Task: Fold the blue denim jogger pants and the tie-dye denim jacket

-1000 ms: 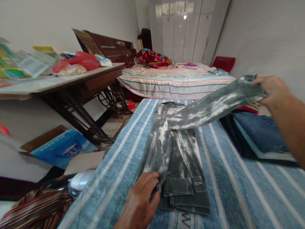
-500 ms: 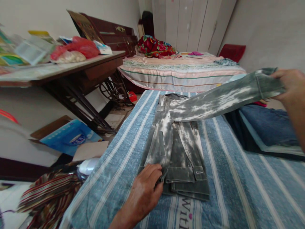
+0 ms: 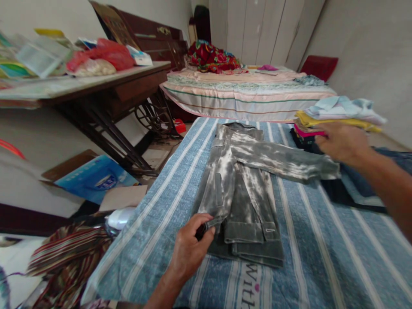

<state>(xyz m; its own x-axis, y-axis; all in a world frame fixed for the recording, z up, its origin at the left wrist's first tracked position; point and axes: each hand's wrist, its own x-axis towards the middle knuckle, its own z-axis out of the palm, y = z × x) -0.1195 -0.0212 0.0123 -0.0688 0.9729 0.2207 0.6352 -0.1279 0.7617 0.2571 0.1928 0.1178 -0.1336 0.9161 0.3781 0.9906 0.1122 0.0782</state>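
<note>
A grey-and-white tie-dye denim jacket (image 3: 222, 171) lies folded over on the striped bedspread (image 3: 167, 206), its collar at the far end. One sleeve (image 3: 283, 159) stretches out flat to the right, its cuff lying near the dark clothes. My left hand (image 3: 193, 240) pinches the near hem corner of the jacket between thumb and fingers and lifts it a little. Above the sleeve's cuff, and apart from it, my right hand (image 3: 344, 139) is in the air, slightly blurred. Its fingers look loosely apart with nothing in them.
Folded clothes (image 3: 341, 113) are stacked on the right, with folded jeans (image 3: 360, 184) nearer. A sewing machine table (image 3: 106, 86) holding bags stands on the left. Below it are a blue box (image 3: 99, 180) and striped cloth (image 3: 67, 253). Another bed (image 3: 244, 94) stands behind.
My right hand has let go of the sleeve and moved left. The sleeve has dropped onto the bed. My left hand has raised the hem corner slightly.
</note>
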